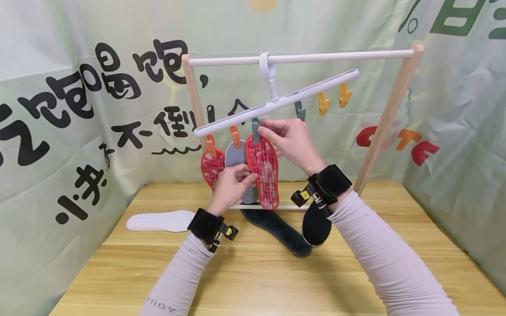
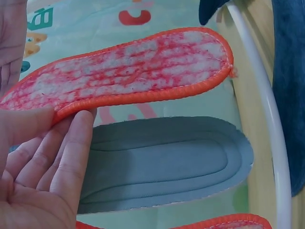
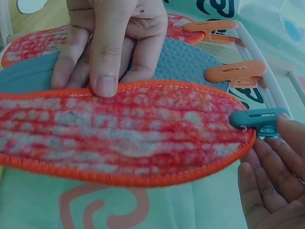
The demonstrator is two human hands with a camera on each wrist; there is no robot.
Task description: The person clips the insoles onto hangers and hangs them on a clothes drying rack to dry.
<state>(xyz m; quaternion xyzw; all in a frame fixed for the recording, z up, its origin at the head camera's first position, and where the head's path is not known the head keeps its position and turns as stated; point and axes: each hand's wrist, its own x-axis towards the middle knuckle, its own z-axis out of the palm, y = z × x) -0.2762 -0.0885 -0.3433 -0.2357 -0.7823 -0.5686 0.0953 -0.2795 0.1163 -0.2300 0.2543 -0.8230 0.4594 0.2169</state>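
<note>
A red-and-white insole with orange edging hangs from a teal clothespin on a tilted white clip hanger. My left hand pinches the insole's side edge between thumb and fingers. At the top, my right hand grips the teal clothespin, whose jaws sit over the insole's end. Just left of it, a grey-blue insole hangs from an orange clothespin, partly hidden by my left hand. A matching red insole hangs leftmost from another orange clothespin.
The hanger hooks over the white bar of a wooden-legged rack. Another teal clothespin and two yellow clothespins dangle at its raised right end. On the table lie a white insole, a dark fuzzy insole and a black insole.
</note>
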